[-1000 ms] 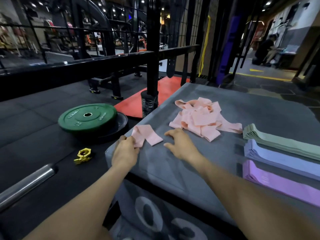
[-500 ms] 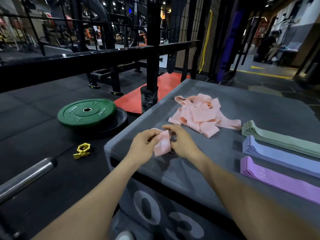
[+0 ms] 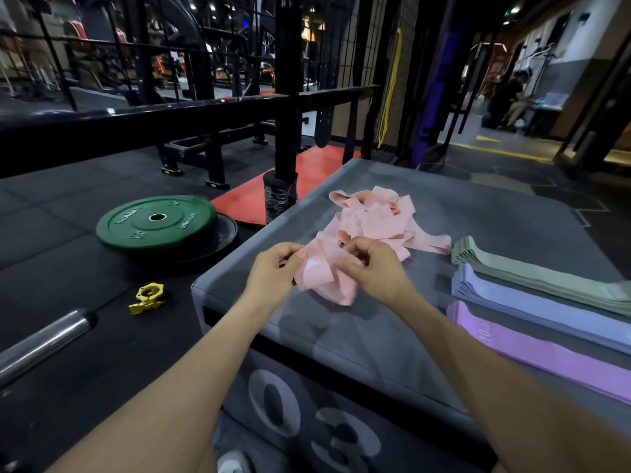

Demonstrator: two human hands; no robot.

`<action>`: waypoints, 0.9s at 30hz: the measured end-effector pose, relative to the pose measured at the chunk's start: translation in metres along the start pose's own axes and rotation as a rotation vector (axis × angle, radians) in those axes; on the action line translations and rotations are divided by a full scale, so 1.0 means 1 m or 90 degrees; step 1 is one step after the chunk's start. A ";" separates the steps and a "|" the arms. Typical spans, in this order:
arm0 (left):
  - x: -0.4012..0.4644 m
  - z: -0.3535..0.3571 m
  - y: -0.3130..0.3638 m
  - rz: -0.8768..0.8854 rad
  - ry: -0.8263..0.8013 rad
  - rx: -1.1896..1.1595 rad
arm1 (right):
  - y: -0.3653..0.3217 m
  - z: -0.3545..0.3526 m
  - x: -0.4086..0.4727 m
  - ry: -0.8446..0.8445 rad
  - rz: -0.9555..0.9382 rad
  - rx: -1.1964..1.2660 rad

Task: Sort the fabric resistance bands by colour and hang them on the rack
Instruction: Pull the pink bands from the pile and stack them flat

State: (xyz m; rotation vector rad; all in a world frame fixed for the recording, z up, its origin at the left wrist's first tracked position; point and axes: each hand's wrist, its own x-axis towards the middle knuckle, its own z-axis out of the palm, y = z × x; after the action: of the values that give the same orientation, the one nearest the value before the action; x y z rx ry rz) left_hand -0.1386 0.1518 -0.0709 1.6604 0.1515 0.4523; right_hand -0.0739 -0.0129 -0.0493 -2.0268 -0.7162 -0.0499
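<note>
Pink fabric band (image 3: pixel 322 276) is gripped between left hand (image 3: pixel 273 276) and right hand (image 3: pixel 377 271), fingers of both curled on it, above the grey box (image 3: pixel 375 336). Behind it a pink pile (image 3: pixel 372 218) is noted; green (image 3: pixel 532 271), blue (image 3: pixel 532 302) and purple stacks (image 3: pixel 532 349) are laid alongside.

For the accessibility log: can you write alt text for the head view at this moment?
Both hands, left hand and right hand, pinch one pink band above a grey padded box, near a tangled pink pile. Green, blue and purple stacks lie right; a green weight plate lies on the floor.
</note>
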 end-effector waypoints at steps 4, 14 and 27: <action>0.003 0.000 -0.001 0.007 0.027 0.014 | -0.011 -0.007 -0.006 -0.058 -0.009 -0.155; 0.009 -0.021 -0.011 0.003 0.110 -0.001 | 0.014 -0.020 -0.022 -0.160 0.143 -0.480; 0.009 -0.042 -0.028 -0.037 0.017 0.514 | 0.033 -0.007 -0.026 -0.028 0.020 -0.639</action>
State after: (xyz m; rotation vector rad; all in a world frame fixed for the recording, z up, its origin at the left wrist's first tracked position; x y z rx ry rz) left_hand -0.1420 0.1982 -0.0927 2.4296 0.4442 0.3899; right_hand -0.0771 -0.0425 -0.0790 -2.9941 -0.7629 -0.4183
